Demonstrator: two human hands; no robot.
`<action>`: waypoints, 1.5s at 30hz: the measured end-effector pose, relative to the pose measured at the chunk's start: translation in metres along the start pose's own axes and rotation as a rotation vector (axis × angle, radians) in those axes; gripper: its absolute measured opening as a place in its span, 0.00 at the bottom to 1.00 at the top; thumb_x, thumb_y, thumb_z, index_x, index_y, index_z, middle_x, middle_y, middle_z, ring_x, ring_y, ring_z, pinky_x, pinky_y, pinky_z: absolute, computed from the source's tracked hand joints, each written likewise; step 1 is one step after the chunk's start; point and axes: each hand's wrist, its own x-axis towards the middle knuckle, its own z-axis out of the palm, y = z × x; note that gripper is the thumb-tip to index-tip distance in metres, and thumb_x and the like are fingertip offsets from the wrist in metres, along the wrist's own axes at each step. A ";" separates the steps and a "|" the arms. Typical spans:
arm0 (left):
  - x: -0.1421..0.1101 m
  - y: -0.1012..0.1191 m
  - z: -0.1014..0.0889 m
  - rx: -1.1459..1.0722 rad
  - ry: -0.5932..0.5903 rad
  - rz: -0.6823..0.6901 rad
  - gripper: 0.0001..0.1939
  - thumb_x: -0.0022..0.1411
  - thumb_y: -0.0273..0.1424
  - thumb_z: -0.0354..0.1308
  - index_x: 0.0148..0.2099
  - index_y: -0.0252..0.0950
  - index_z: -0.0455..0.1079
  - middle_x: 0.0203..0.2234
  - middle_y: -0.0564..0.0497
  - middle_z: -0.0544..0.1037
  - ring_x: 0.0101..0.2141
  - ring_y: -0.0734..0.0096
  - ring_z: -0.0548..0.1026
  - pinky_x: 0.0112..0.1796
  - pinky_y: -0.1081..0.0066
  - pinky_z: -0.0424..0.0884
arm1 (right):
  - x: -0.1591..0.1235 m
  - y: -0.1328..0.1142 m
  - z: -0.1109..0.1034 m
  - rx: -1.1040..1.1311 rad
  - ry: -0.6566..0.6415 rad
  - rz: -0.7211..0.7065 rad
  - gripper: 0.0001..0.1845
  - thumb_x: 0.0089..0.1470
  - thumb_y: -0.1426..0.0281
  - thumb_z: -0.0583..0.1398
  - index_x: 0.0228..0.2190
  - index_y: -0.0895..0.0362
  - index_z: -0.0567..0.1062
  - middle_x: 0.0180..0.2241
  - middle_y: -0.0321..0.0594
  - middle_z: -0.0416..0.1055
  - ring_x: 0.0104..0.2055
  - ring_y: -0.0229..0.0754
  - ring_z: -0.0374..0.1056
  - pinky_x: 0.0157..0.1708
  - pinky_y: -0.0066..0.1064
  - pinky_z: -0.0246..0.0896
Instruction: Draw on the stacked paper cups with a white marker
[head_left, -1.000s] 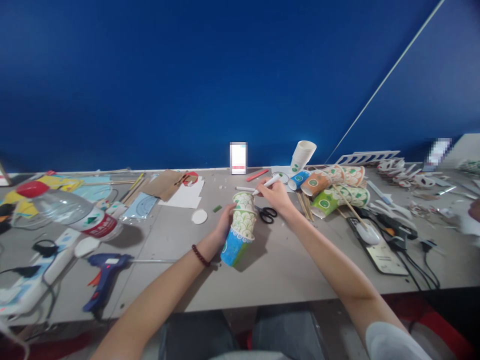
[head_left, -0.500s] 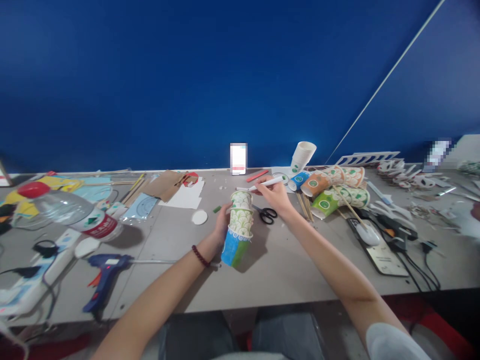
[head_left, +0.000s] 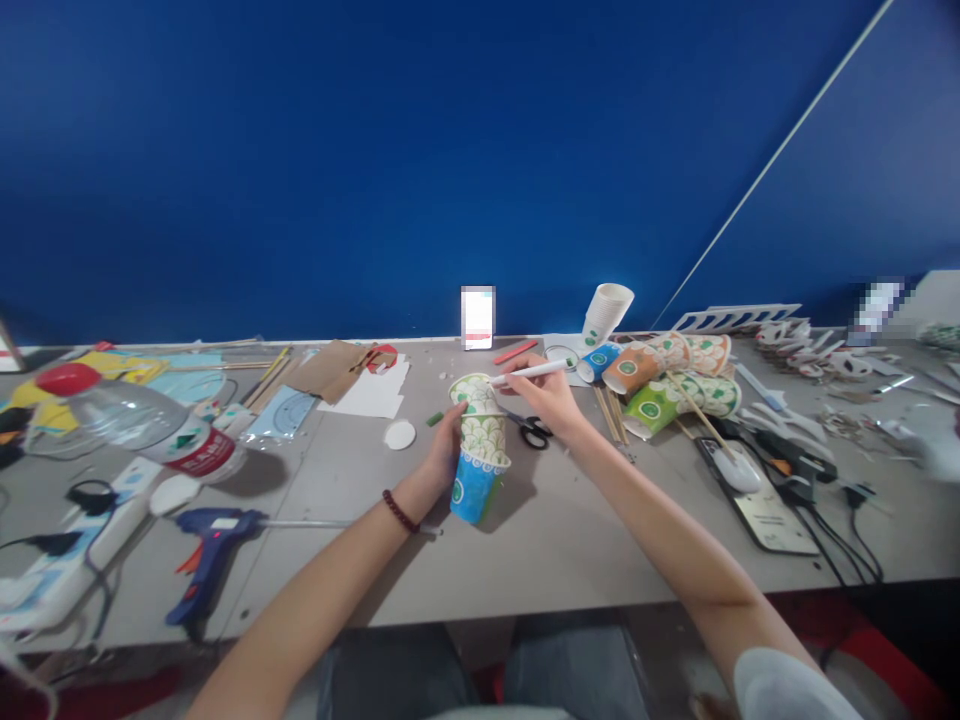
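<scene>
My left hand [head_left: 447,447] is wrapped round a joined column of paper cups [head_left: 481,437], white with green scallop drawings above and blue with some green at the bottom. The column is tilted, its upper rim leaning away from me. In my right hand [head_left: 541,393] a white marker [head_left: 534,370] is pinched, its tip at the right side of the top cup's rim. Whether the tip touches the cup I cannot tell. Black-handled scissors [head_left: 535,433] lie on the table just under my right hand, their blades partly hidden behind the cups.
Left are a blue glue gun [head_left: 217,545], a plastic bottle [head_left: 169,430] and a power strip [head_left: 75,555]. Right lie other painted cup columns [head_left: 634,367], wooden sticks [head_left: 611,415] and a phone [head_left: 780,515] with a white mouse [head_left: 739,467] on it. A cup stack [head_left: 607,312] stands behind.
The cup column has been turned and tipped in my left hand, its top shifting left. My right hand has moved slightly left, and the marker now lies flatter.
</scene>
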 end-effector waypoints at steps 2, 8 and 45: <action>0.002 0.000 -0.001 0.002 -0.024 0.014 0.19 0.62 0.37 0.52 0.48 0.30 0.73 0.28 0.43 0.80 0.29 0.59 0.79 0.35 0.63 0.75 | -0.002 -0.002 0.002 0.006 -0.011 0.006 0.14 0.43 0.60 0.66 0.29 0.55 0.72 0.27 0.37 0.74 0.37 0.46 0.76 0.39 0.37 0.73; 0.004 0.002 -0.003 0.038 -0.068 0.036 0.18 0.61 0.37 0.56 0.49 0.31 0.73 0.32 0.43 0.81 0.33 0.58 0.79 0.38 0.63 0.75 | -0.004 -0.001 0.003 -0.003 -0.045 0.010 0.11 0.44 0.63 0.64 0.29 0.56 0.72 0.28 0.38 0.74 0.35 0.44 0.76 0.38 0.36 0.73; -0.025 0.015 0.037 0.128 0.014 -0.002 0.11 0.57 0.32 0.58 0.40 0.31 0.73 0.30 0.44 0.80 0.30 0.65 0.77 0.36 0.67 0.73 | 0.001 -0.023 -0.022 0.084 -0.228 0.185 0.12 0.44 0.63 0.68 0.26 0.56 0.73 0.28 0.39 0.77 0.33 0.41 0.74 0.38 0.36 0.73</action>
